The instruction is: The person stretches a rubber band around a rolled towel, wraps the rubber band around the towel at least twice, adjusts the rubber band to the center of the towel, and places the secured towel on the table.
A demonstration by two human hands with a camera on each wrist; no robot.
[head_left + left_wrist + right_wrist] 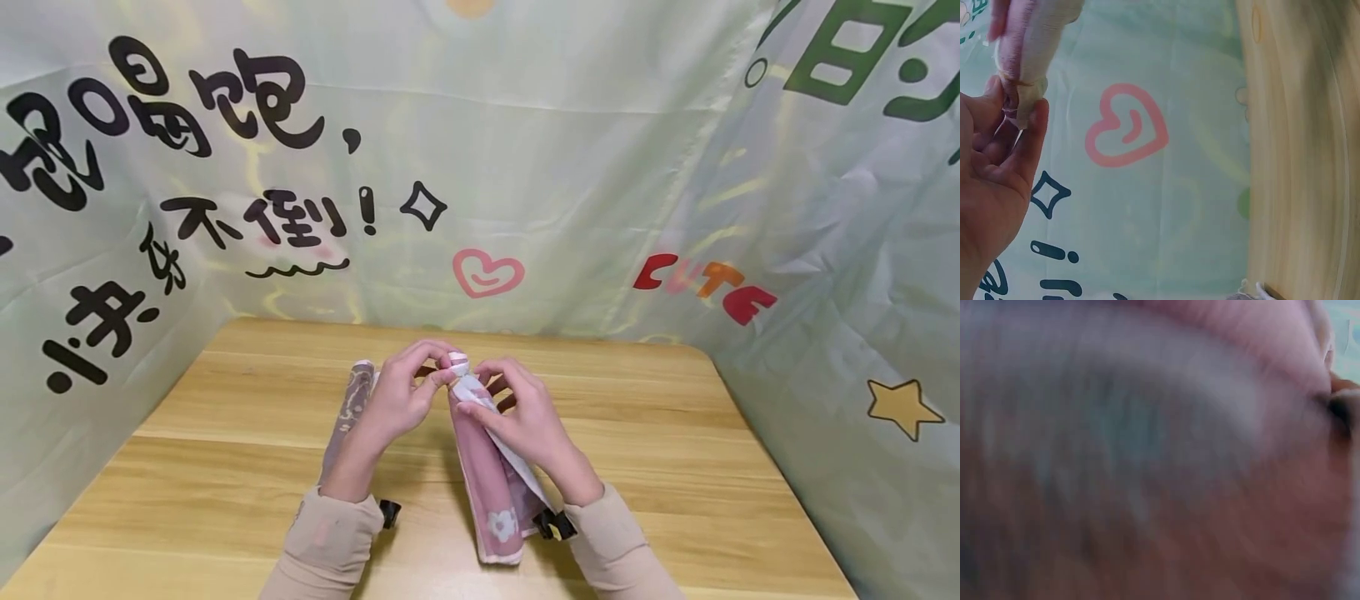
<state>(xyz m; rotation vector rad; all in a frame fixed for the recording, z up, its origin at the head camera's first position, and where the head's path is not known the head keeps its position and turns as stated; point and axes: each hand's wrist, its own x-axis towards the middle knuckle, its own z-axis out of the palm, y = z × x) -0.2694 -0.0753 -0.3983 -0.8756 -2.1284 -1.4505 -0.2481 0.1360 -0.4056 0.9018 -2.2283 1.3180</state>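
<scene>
A pink towel [483, 467] with white edges and a pale flower stands up from the table, gathered narrow near its top. My left hand [405, 387] pinches the gathered end between thumb and fingers. In the left wrist view a thin orange-brown band [1019, 82] circles the towel just beyond the left fingertips. My right hand [528, 412] holds the towel just below the gather, thumb on the near side and fingers bent behind. Blurred pink and whitish cloth [1241, 337] fills much of the right wrist view.
A rolled mauve towel [354, 404] with a pale pattern lies left of the left hand, partly behind that forearm. The wooden table [645, 433] meets printed fabric walls [585, 183] at the back and both sides. Dark wrist mounts [555, 525] sit by the cuffs.
</scene>
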